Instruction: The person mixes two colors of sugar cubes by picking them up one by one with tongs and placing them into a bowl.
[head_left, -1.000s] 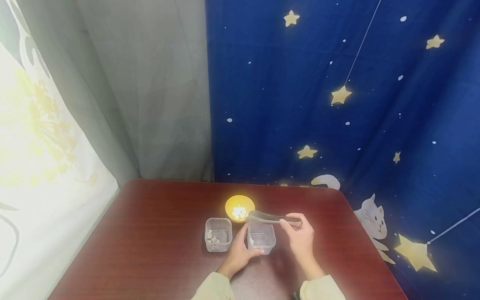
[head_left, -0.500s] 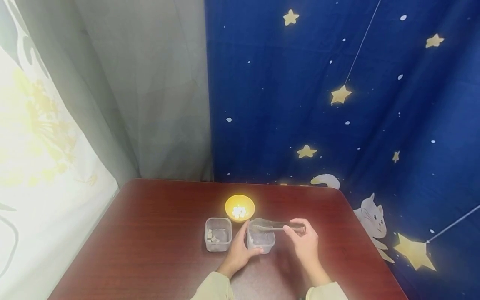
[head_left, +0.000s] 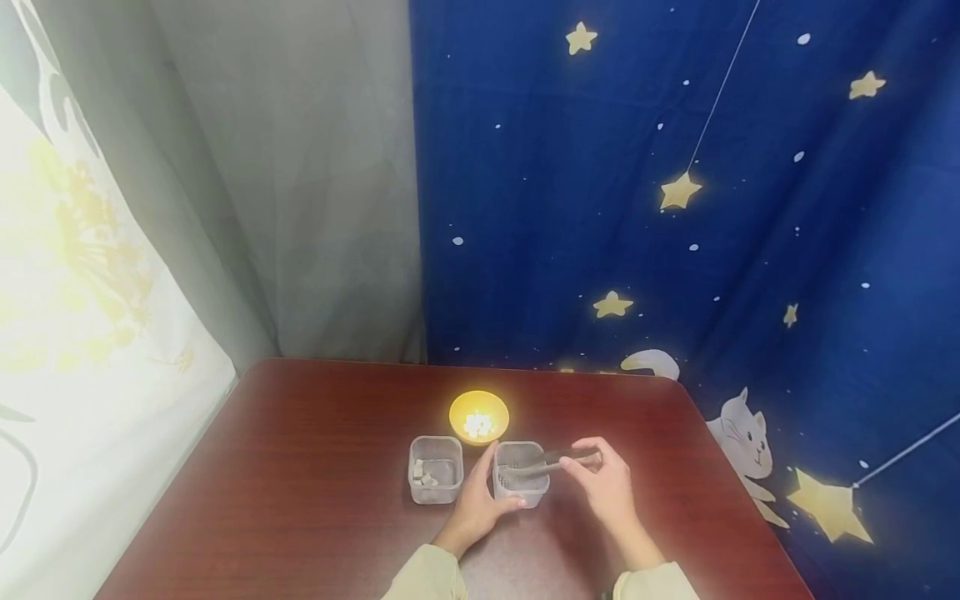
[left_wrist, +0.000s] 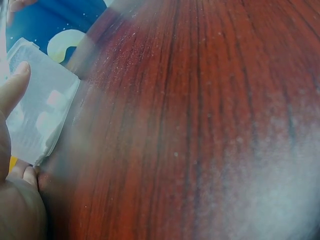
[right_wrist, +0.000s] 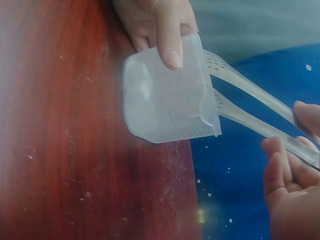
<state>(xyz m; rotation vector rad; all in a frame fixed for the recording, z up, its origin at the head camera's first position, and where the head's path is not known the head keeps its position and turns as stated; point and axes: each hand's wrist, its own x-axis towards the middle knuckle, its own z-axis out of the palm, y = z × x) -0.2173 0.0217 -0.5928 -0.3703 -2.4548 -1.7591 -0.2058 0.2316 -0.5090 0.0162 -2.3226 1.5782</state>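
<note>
Hands, two, bare: left hand (head_left: 474,505) curled about the right container (right_wrist: 170,105), thumb against its near wall, fingers at its left side; right hand (head_left: 609,485) pinching metal tongs (right_wrist: 250,121) by the handles, their perforated ends parted and inside that container. Right container, one, clear plastic, on the worktop (head_left: 300,483); contents blurred, and whether the tongs grip anything cannot be told. Hazard: a wide blade catching the rim could tip the container if the left hand slackens; uneven pressure at the handles could cross the blades and let a small piece slip. Left container (head_left: 435,497), one, matching, just beyond the left hand's knuckles, pale cubes (head_left: 424,477) at its left; an elbowing wrist could nudge it. Yellow bowl (head_left: 460,408), one, farther off, white pieces (head_left: 478,425) within; its closeness to the left fingertips invites a knock and a spill.
</note>
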